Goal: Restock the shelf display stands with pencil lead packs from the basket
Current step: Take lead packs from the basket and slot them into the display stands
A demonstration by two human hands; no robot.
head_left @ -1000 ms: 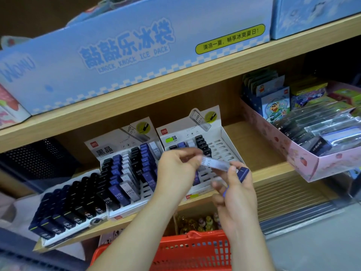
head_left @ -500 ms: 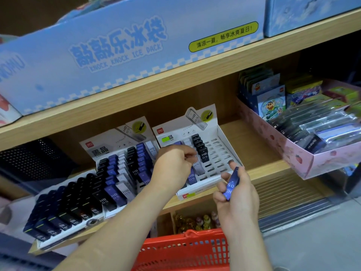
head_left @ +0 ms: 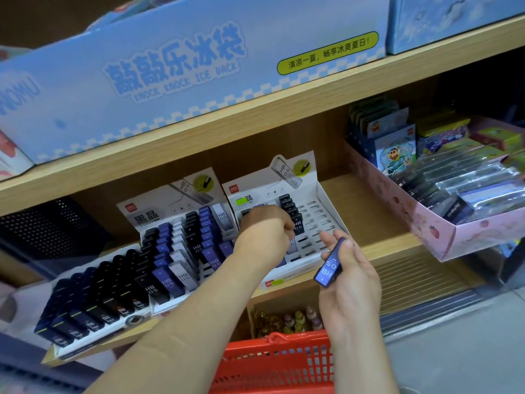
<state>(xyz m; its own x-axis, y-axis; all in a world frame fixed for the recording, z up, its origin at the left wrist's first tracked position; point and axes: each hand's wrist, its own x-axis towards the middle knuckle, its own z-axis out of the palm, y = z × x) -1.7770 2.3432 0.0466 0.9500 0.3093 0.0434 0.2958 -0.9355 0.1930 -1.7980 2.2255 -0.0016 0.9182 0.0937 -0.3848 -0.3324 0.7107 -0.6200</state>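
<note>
A white display stand [head_left: 319, 220] on the wooden shelf has one column of black packs and many bare slots. My left hand [head_left: 264, 234] reaches into it with curled fingers and pinches the top of a pale pencil lead pack [head_left: 293, 246] standing in a slot. My right hand [head_left: 350, 291] is just in front of the stand and holds a blue pack marked HB 0.5 [head_left: 329, 267] between thumb and fingers. The red basket [head_left: 272, 362] sits below my arms; its contents are hidden.
Two fuller stands of blue, black and pale packs [head_left: 176, 248] and dark packs [head_left: 93, 302] stand to the left. A pink tray of stationery [head_left: 443, 231] juts out at the right. A blue ice pack box [head_left: 170, 81] fills the upper shelf.
My left hand carried the pale pack from in front of my right hand into the right stand. My right hand turned the blue pack so its label faces me.
</note>
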